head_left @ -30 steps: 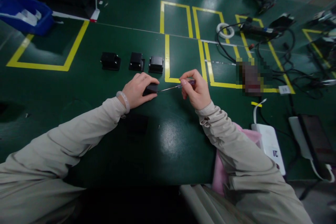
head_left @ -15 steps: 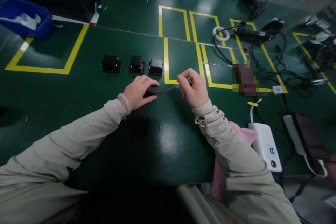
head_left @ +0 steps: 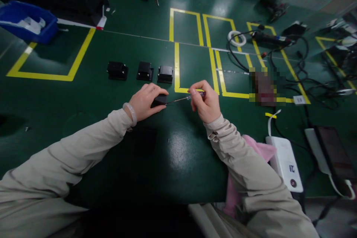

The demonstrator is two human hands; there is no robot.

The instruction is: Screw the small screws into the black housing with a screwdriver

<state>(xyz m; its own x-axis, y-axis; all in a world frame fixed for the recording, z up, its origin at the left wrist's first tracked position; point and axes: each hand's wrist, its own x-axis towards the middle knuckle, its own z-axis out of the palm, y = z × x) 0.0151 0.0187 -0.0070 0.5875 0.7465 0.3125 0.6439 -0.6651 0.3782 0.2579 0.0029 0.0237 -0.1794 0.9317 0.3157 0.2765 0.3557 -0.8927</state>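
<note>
My left hand (head_left: 144,102) grips a small black box-shaped part (head_left: 160,100) against the green tabletop, thumb and fingers on either side of it. In my right hand (head_left: 205,102) is a screwdriver (head_left: 182,99) with a see-through purplish handle. Its thin metal shaft slants left, and the tip meets the part's right end near my left thumb. Whether a screw sits under the tip is too small to tell. Beyond my left hand stand three similar black parts, a left one (head_left: 117,70), a middle one (head_left: 145,71) and a right one (head_left: 165,74), with shiny screws at their edges.
A tiny screw (head_left: 168,140) lies in front of my hands, and another (head_left: 27,129) far left. A blue bin (head_left: 47,29) stands back left. Rightward are a white tape roll (head_left: 237,38), black cables, a white power bank (head_left: 285,163) and a pink cloth (head_left: 259,148).
Both hands keep their hold, with the screwdriver tip staying at the part's right end. The right hand's fingers shift slightly around the handle. The whole view moves a little.
</note>
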